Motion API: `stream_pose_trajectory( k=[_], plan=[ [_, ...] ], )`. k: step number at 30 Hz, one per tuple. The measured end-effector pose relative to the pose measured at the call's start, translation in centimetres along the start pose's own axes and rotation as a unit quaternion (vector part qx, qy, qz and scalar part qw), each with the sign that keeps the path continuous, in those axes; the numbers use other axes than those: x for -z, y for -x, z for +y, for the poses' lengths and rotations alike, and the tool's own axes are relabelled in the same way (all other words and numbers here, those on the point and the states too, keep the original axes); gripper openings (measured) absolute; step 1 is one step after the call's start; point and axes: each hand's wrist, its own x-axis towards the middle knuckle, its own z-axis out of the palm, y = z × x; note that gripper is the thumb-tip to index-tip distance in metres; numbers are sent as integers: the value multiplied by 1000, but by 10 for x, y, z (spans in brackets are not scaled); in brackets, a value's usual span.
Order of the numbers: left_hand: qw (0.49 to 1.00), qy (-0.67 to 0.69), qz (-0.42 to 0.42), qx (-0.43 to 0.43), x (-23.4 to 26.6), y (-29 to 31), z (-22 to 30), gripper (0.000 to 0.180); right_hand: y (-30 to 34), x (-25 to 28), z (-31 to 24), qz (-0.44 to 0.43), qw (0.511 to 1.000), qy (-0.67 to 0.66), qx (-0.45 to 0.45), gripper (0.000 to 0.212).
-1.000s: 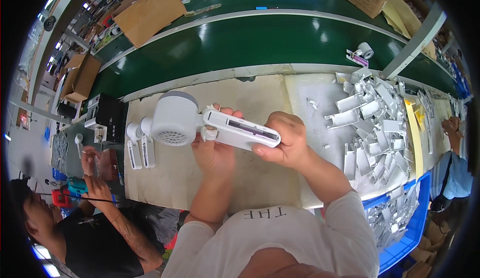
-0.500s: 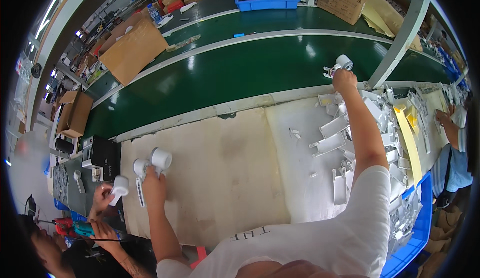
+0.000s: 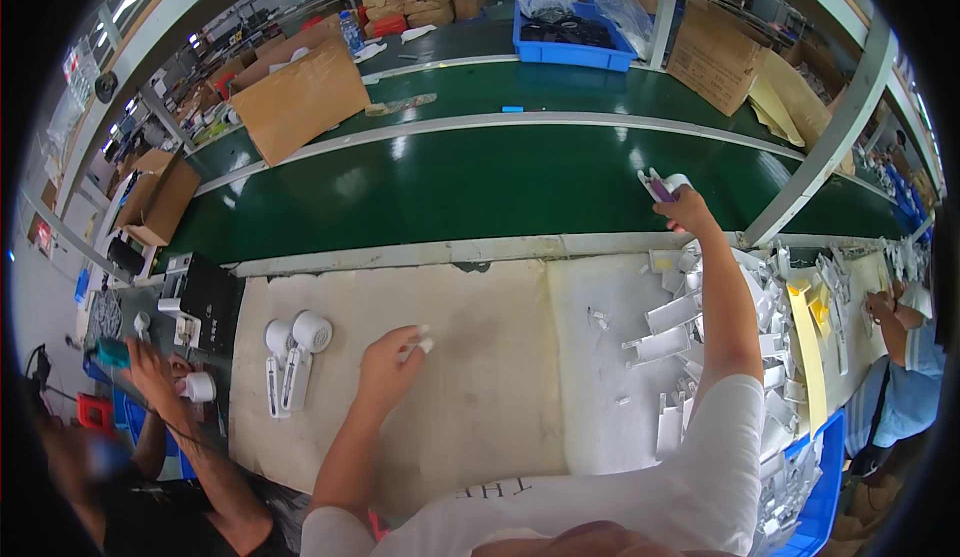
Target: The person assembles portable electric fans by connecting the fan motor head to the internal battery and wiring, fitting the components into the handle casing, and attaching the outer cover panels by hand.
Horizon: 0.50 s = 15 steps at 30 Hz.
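Note:
My right hand [image 3: 688,212] is stretched far out over the green conveyor belt [image 3: 480,202]. It grips a white round-headed handheld unit [image 3: 676,184] with a purple part [image 3: 660,192] showing in its handle. Above the middle of the pale work board [image 3: 480,377] is my left hand [image 3: 388,365], its fingers pinched on a small white piece [image 3: 424,342] too small to name. To its left, two more white round-headed units [image 3: 310,332] lie side by side on the board, handles toward me.
White plastic shells [image 3: 670,315] are piled at right by a yellow strip [image 3: 808,357] and a blue bin [image 3: 825,487]. At lower left a co-worker's hand [image 3: 150,372] holds a teal power tool [image 3: 113,353]. A black machine [image 3: 205,302] stands nearby, and a metal post [image 3: 830,147] rises at right.
My left hand has left the two units on the board and moved right with a small white piece. The right hand's unit has turned, showing purple. The whole view has shifted.

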Motion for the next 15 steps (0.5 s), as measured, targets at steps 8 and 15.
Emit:
stream_pose_trajectory(
  k=[8,15],
  plan=[
    [794,597,-90,67,-71,-36,59,47,151,-101,-107,-72,914,-346,198,35],
    [744,666,40,30,-65,-5,64,37,260,-163,-120,-62,912,-190,358,44]
  ],
)
